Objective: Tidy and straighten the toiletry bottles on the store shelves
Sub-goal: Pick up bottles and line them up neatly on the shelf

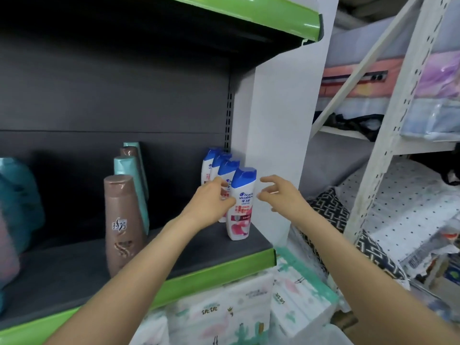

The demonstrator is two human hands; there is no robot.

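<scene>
Several white shampoo bottles with blue caps stand in a row running back along the right end of the dark shelf [74,270]. The front bottle [242,195] stands upright near the shelf's edge, with the others [225,168] close behind it. My left hand [214,200] is at the front bottle's left side, fingertips and thumb touching it, and hides the lower part of the bottle behind. My right hand [278,195] hovers just right of the front bottle with fingers spread, a small gap between them. A tall brown bottle [122,220] and teal-capped bottles [125,165] stand further left.
A white upright panel [278,120] closes the shelf's right end, right beside the bottles. A teal bag [17,195] sits at the far left. Packs of tissue [224,312] are stacked below the green shelf edge [211,275]. A white metal rack [398,120] with bedding stands to the right.
</scene>
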